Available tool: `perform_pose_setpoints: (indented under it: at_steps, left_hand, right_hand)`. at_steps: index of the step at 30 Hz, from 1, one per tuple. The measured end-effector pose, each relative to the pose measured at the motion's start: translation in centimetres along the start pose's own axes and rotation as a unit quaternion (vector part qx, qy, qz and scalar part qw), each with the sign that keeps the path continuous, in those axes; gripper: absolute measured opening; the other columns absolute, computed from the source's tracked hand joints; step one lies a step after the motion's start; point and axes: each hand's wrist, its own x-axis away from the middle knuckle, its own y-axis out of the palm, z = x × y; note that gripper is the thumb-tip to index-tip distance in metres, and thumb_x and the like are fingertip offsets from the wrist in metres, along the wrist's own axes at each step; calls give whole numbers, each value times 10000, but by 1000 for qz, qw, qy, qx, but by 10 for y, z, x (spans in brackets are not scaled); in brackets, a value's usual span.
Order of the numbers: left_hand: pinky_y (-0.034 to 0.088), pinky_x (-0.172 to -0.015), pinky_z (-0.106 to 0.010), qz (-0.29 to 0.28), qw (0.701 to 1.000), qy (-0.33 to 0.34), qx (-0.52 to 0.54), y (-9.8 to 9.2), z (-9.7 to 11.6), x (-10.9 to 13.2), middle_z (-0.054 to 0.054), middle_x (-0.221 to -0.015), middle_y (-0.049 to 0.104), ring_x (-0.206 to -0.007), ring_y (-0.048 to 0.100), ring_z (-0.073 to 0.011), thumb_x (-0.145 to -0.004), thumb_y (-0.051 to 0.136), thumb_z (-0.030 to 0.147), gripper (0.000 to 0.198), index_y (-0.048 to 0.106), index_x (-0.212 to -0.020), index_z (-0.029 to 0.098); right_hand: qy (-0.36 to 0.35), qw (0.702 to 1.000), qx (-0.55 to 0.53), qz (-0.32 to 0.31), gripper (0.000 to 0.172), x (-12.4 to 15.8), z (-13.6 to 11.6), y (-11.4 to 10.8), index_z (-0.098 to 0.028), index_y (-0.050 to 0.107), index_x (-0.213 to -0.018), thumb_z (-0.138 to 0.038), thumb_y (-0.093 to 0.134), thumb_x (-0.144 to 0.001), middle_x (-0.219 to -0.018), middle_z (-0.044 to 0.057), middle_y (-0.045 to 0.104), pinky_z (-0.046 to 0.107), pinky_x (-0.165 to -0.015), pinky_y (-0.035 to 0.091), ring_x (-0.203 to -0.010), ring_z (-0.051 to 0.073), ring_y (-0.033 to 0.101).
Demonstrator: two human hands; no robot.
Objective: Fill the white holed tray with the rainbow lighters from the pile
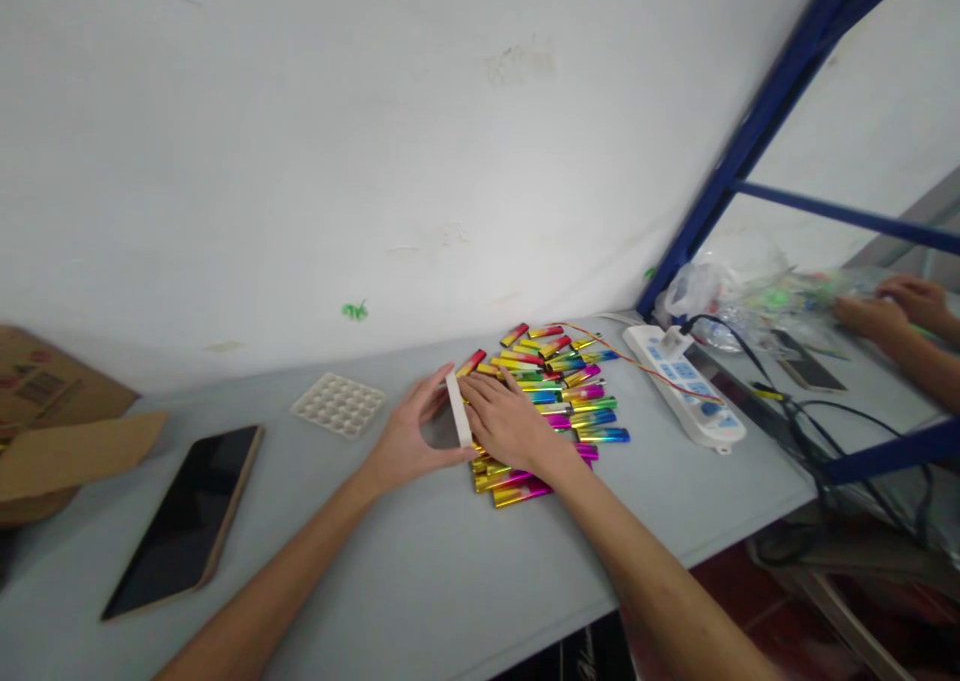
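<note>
My left hand (409, 436) grips a thin white tray (458, 408) stood on its edge, thumb at the lower end and fingers at the upper end. Against the other side of that tray lies my right hand (504, 416), fingers stretched out over a pile of shiny lighters (596, 418). The lighters are metallic yellow, red, pink, green and blue, and spread to the right of the tray. Whether the right fingers hold any lighter is hidden beneath the hand. A white tray with rows of round holes (339, 405) lies flat left of my left hand.
A dark phone or tablet (187, 521) and a cardboard box (56, 401) are on the left. A white power strip (684, 391) with cables lies right of the lighters. Beyond a blue frame (720, 196), another person's hands (892, 311) are near plastic bags (705, 296).
</note>
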Motion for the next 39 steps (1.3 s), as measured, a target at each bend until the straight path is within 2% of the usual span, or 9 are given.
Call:
perform_pose_setpoints:
  at_steps: [6, 10, 15, 22, 29, 34, 39]
  left_hand:
    - [414, -1237, -588, -9, 1000, -3, -9, 0, 0, 1, -197, -1611, 479, -1437, 541, -398, -657, 963, 313, 1142, 378, -1634, 233]
    - [414, -1237, -584, -9, 1000, -9, -5, -1, 0, 2, -190, -1618, 463, -1444, 531, -391, -699, 936, 337, 1104, 362, -1637, 234]
    - [411, -1240, -573, -10, 1000, -5, -7, -1, 2, 1, -182, -1616, 456, -1445, 527, -388, -720, 922, 360, 1084, 354, -1636, 242]
    - [436, -1220, -565, -10, 1000, 2, -12, -2, 1, 1, -192, -1618, 448, -1430, 546, -390, -727, 924, 401, 1086, 352, -1637, 239]
    - [443, -1217, -569, -14, 999, 19, -21, -2, -3, 1, -184, -1624, 439, -1435, 543, -386, -739, 917, 398, 1071, 353, -1637, 251]
    - [452, -1211, -566, -15, 999, 20, -31, -2, 0, 1, -190, -1609, 453, -1431, 544, -384, -748, 907, 402, 1055, 359, -1634, 238]
    - [428, -1228, -571, -12, 999, 27, -45, -2, -1, 1, -192, -1614, 458, -1443, 535, -382, -726, 924, 393, 1074, 367, -1631, 237]
  right_hand:
    - [19, 1000, 11, -6, 456, 5, 6, 0, -174, 532, -1508, -295, 315, -1126, -1561, 129, 575, 565, -1281, 251, -1493, 266, 463]
    - [28, 999, 9, -13, 474, 8, 12, -4, -188, 557, -1499, -308, 283, -1131, -1578, 105, 565, 605, -1303, 196, -1535, 266, 416]
    - [36, 999, 16, -19, 479, 10, 20, -11, -191, 563, -1501, -295, 281, -1129, -1578, 105, 565, 630, -1314, 149, -1520, 257, 450]
    - [55, 997, 25, -38, 473, 11, 30, -23, -164, 585, -1484, -279, 303, -1122, -1619, 111, 516, 636, -1307, 176, -1557, 264, 393]
    - [79, 996, 27, -25, 476, 14, 43, -22, -193, 543, -1530, -293, 322, -1121, -1632, 107, 498, 664, -1292, 188, -1574, 294, 357]
    - [81, 996, 25, 6, 474, 11, 32, -19, -186, 519, -1539, -283, 311, -1123, -1638, 127, 486, 646, -1283, 230, -1566, 291, 366]
    - [31, 999, 27, 17, 458, 4, 6, -8, -169, 507, -1523, -268, 301, -1126, -1593, 131, 539, 598, -1300, 213, -1529, 260, 413]
